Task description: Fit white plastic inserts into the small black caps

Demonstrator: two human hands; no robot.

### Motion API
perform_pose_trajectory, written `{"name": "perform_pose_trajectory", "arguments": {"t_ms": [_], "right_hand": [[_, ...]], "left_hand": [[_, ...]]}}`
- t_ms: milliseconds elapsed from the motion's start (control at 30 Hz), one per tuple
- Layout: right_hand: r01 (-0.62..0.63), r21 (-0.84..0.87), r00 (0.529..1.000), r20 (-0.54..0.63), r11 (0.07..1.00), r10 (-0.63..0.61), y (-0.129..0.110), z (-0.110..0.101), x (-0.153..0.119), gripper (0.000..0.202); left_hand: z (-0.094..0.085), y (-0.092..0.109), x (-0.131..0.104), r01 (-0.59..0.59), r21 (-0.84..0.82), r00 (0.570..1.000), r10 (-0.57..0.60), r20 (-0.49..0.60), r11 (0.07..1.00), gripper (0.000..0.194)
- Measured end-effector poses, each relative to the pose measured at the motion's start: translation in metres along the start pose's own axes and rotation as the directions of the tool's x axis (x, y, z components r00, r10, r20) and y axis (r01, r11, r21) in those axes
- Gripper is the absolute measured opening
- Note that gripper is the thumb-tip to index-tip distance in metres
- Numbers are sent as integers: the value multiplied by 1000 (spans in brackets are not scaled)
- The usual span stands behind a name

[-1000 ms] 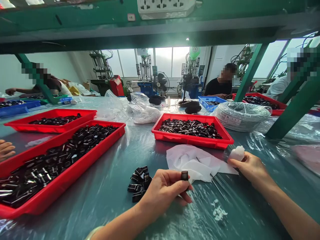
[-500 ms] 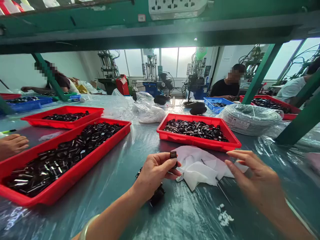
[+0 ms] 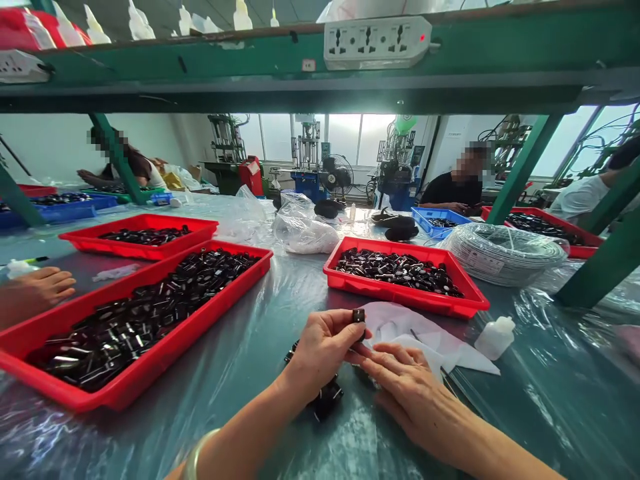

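My left hand (image 3: 325,350) is closed in a pinch on a small glossy black plastic piece (image 3: 359,316), held upright between thumb and fingers. Close against it, my right hand (image 3: 413,393) reaches in from the right with its fingers stretched out, the tips meeting the left fingers below the piece. Any small thing under those tips is hidden. More black pieces (image 3: 327,399) lie on the plastic-covered table (image 3: 240,400) beneath my left hand, partly covered by it. Behind my hands a thin white cloth (image 3: 400,327) is spread, a dark thin tool partly on it.
A red tray (image 3: 405,302) of black pieces stands ahead; a long red tray (image 3: 200,320) and another red tray (image 3: 135,252) are left. A small white bottle (image 3: 495,339) lies right, near a wire coil (image 3: 505,253). Another person's hand (image 3: 43,293) rests at far left.
My right hand has moved left, from above the cloth's right end to my left hand. The white bottle now shows where that hand was. The view has shifted slightly.
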State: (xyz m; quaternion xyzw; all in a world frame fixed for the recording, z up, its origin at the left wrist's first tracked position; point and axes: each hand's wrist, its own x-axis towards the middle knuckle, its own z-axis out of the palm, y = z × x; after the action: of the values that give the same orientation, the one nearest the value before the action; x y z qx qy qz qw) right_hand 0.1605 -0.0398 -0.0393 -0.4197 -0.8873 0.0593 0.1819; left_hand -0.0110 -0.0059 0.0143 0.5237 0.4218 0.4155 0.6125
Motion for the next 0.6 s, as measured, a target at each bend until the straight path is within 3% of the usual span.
{"name": "perform_pose_trajectory", "arguments": {"t_ms": [167, 267, 467, 600], "right_hand": [[-158, -82, 985, -79, 984, 152, 24, 13, 1, 29], [-180, -89, 978, -121, 980, 169, 32, 12, 2, 24], [-40, -38, 996, -77, 998, 37, 8, 13, 10, 31], [-55, -6, 996, -74, 998, 55, -2, 24, 14, 32]], "left_hand": [[1, 0, -1, 9, 51, 999, -11, 32, 999, 21], [2, -1, -2, 13, 61, 999, -16, 43, 998, 20], [3, -4, -2, 6, 26, 997, -8, 79, 1000, 18], [3, -4, -1, 28, 7, 995, -29, 93, 1000, 21]]}}
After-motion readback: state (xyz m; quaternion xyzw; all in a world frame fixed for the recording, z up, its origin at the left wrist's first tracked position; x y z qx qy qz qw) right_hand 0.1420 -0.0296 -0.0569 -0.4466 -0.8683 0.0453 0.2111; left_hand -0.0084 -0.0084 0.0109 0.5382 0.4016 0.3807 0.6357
